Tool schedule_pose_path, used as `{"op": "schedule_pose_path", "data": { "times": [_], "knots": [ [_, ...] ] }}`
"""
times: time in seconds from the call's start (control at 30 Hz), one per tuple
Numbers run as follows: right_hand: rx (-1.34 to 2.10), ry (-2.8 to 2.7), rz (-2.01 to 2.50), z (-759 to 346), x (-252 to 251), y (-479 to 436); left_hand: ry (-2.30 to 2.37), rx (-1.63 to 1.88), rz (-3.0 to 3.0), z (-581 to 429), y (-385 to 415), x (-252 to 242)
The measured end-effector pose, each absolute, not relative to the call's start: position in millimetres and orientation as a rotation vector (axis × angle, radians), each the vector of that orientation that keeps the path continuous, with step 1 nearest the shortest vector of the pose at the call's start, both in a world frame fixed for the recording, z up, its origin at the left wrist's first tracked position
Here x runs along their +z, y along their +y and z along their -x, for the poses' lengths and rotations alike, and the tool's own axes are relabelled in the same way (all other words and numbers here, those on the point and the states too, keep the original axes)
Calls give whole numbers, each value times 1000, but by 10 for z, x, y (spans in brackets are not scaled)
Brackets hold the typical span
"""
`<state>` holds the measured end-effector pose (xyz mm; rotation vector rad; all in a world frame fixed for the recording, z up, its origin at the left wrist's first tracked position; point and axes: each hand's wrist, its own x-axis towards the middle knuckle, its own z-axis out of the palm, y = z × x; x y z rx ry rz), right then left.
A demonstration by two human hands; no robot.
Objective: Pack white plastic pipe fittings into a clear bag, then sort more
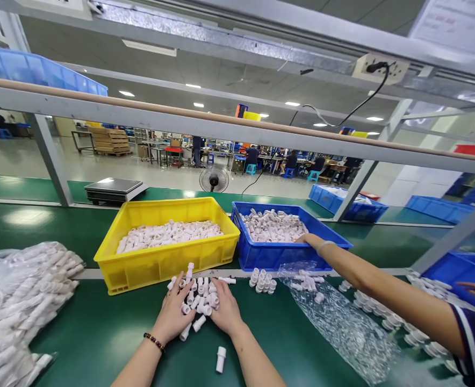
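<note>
Between my two hands lies a loose heap of white plastic pipe fittings (200, 294) on the green work surface. My left hand (176, 310), with a beaded bracelet at the wrist, rests against the heap's left side, fingers spread. Against its right side lies my right hand (226, 307), fingers stretched out over the edge pieces. One single fitting (220, 360) lies apart, nearer to me. Just behind the heap stands a yellow bin (168, 263) partly filled with the same kind of fittings.
A blue bin (278, 255) of fittings stands right of the yellow one; a co-worker's hand (310, 239) reaches into it. Grouped fittings (262, 281) stand before it, beside a clear plastic bag (342, 322). Bagged fittings (28, 301) lie at left. A scale (114, 188) sits behind.
</note>
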<state>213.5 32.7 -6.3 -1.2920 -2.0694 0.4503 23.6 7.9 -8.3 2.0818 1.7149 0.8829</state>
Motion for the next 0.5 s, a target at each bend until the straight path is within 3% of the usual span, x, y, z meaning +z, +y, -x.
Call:
{"op": "schedule_pose_path", "data": {
  "times": [0.37, 0.43, 0.5],
  "knots": [
    [307, -1982, 1286, -2354, -83, 238, 2056, 841, -2135, -210, -203, 106],
    [258, -1920, 1329, -2437, -102, 260, 1902, 892, -2265, -413, -423, 18],
    [234, -1870, 1380, -2496, -124, 308, 1396, 703, -2473, -780, -702, -212]
  ]
}}
